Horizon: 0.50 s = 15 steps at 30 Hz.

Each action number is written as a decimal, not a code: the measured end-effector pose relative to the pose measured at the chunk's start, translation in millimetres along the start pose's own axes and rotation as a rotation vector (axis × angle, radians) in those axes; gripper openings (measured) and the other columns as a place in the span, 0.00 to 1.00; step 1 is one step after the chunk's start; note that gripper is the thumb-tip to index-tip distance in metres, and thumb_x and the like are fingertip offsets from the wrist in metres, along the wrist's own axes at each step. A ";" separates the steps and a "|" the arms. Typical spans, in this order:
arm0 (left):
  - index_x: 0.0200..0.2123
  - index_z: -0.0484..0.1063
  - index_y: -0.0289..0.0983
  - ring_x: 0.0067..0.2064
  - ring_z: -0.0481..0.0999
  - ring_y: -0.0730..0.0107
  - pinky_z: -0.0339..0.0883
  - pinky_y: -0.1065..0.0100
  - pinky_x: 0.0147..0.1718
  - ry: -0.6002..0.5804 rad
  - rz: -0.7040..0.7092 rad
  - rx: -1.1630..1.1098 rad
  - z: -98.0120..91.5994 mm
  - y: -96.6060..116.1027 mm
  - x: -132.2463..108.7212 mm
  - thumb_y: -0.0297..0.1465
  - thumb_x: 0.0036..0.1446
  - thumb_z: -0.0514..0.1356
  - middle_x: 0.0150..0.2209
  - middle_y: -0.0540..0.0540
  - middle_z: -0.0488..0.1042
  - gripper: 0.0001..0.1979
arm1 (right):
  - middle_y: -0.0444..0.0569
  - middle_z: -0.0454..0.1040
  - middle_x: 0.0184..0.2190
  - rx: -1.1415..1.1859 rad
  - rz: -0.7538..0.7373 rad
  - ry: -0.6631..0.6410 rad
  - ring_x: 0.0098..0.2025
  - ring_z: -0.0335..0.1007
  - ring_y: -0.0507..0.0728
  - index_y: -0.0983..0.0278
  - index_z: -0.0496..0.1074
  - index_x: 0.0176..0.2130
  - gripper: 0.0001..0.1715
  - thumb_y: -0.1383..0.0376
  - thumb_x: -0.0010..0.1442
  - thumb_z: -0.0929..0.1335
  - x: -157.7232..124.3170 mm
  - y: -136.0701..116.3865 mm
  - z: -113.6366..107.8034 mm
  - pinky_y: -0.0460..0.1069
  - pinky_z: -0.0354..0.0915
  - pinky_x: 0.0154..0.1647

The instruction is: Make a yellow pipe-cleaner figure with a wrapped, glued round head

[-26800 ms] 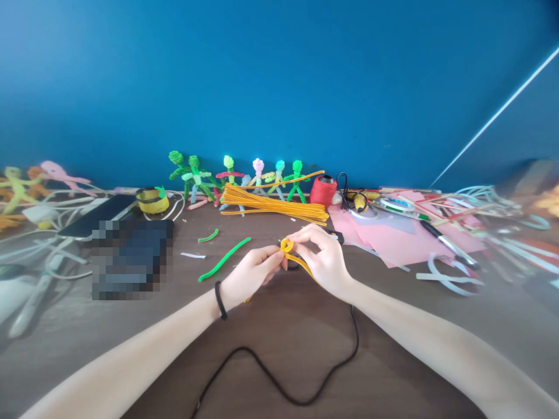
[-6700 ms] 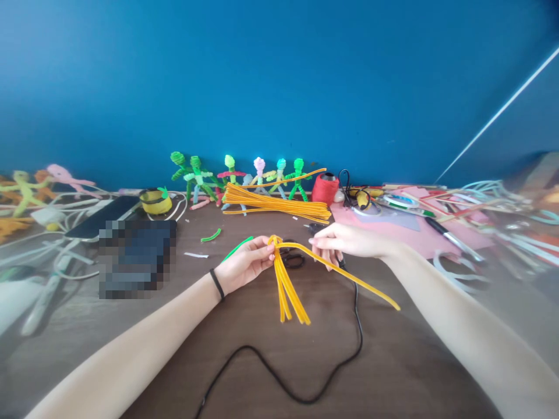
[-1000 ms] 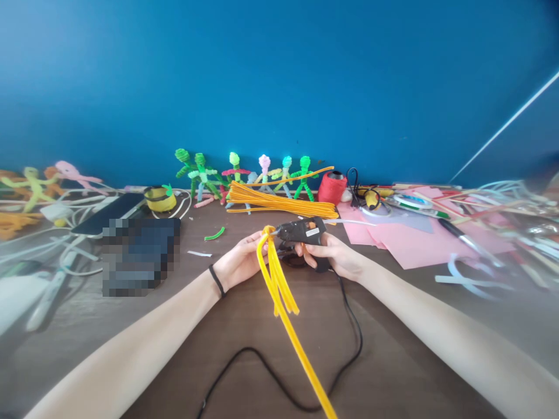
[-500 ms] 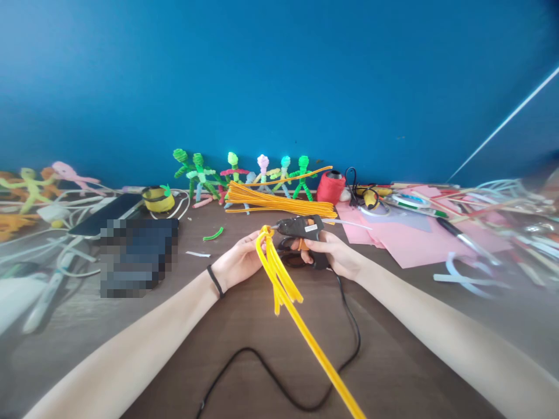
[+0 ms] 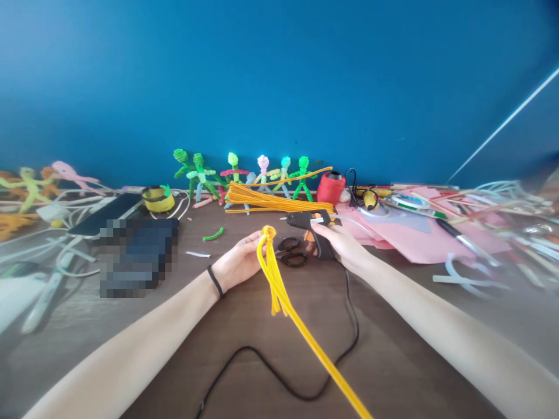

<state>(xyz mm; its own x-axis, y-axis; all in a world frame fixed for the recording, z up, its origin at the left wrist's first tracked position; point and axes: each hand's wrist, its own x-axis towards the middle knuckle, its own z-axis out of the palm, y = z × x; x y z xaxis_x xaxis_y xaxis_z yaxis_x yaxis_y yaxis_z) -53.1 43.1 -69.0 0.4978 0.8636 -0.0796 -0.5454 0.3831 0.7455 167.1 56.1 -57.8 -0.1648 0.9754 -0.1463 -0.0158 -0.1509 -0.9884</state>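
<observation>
Between its fingertips my left hand pinches the looped top of a bunch of yellow pipe cleaners. Short ends hang from the loop, and a long strand runs down to the bottom edge of the view. My right hand is wrapped round a black hot glue gun with an orange trigger; its nozzle points left toward the loop, with a gap between them. A clear glue stick trails from the gun's back. Black-handled scissors lie on the table between my hands, their blades partly hidden.
Behind my hands lies a bundle of orange pipe cleaners, before a row of pipe-cleaner figures. Red thread and pink paper are at right. A phone and cables lie left. The gun's black cord snakes across the table.
My right hand has drawn the glue gun right, away from the yellow loop, uncovering the scissors. The pink paper has shifted slightly. My left hand has stayed almost in place.
</observation>
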 end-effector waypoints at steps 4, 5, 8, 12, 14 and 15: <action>0.35 0.70 0.34 0.27 0.67 0.79 0.63 0.73 0.32 -0.011 -0.012 -0.027 -4.4 -1.1 0.8 0.24 0.49 0.59 0.27 0.49 0.67 0.07 | 0.42 0.58 0.13 -0.358 -0.193 0.139 0.19 0.55 0.49 0.65 0.61 0.17 0.24 0.49 0.50 0.65 -3.6 1.1 0.6 0.46 0.51 0.19; 0.36 0.70 0.34 0.27 0.67 0.79 0.62 0.73 0.32 -0.015 -0.012 -0.034 -5.3 -1.4 1.1 0.25 0.49 0.60 0.27 0.50 0.67 0.08 | 0.41 0.56 0.13 -0.416 -0.241 0.157 0.19 0.53 0.49 0.64 0.60 0.17 0.25 0.48 0.50 0.64 -4.6 0.7 0.7 0.46 0.49 0.19; 0.35 0.70 0.33 0.26 0.67 0.79 0.62 0.73 0.31 -0.013 -0.010 -0.042 -5.4 -1.6 1.6 0.24 0.48 0.60 0.27 0.49 0.67 0.08 | 0.42 0.58 0.14 -0.420 -0.288 0.180 0.20 0.56 0.50 0.65 0.65 0.21 0.24 0.47 0.51 0.63 -4.9 -0.9 -0.4 0.46 0.50 0.20; 0.34 0.70 0.33 0.25 0.66 0.80 0.62 0.73 0.31 0.007 -0.019 -0.037 -1.6 -0.5 0.8 0.24 0.48 0.60 0.26 0.50 0.67 0.07 | 0.46 0.66 0.14 -0.299 -0.114 0.167 0.18 0.62 0.53 0.66 0.70 0.25 0.26 0.46 0.52 0.62 -0.9 -2.2 -4.3 0.46 0.55 0.16; 0.34 0.70 0.33 0.25 0.66 0.80 0.62 0.73 0.31 0.009 -0.019 -0.032 -0.5 -0.1 0.4 0.24 0.48 0.60 0.25 0.50 0.67 0.06 | 0.48 0.67 0.12 -0.305 0.014 0.104 0.13 0.62 0.52 0.66 0.69 0.23 0.29 0.44 0.52 0.60 1.2 -3.1 -6.4 0.46 0.53 0.11; 0.34 0.70 0.33 0.25 0.66 0.80 0.62 0.73 0.31 0.007 -0.017 -0.032 -0.5 -0.2 0.4 0.24 0.48 0.60 0.25 0.50 0.67 0.07 | 0.49 0.67 0.11 -0.327 0.055 0.072 0.12 0.61 0.52 0.66 0.69 0.21 0.30 0.43 0.52 0.60 2.1 -3.6 -7.4 0.46 0.52 0.10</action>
<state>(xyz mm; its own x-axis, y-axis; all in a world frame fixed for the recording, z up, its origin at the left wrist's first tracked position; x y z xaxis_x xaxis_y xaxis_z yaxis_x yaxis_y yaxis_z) -53.2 43.5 -69.5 0.5025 0.8592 -0.0968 -0.5582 0.4078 0.7226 174.1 59.9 -54.8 -0.0865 0.9778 -0.1909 0.3104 -0.1556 -0.9378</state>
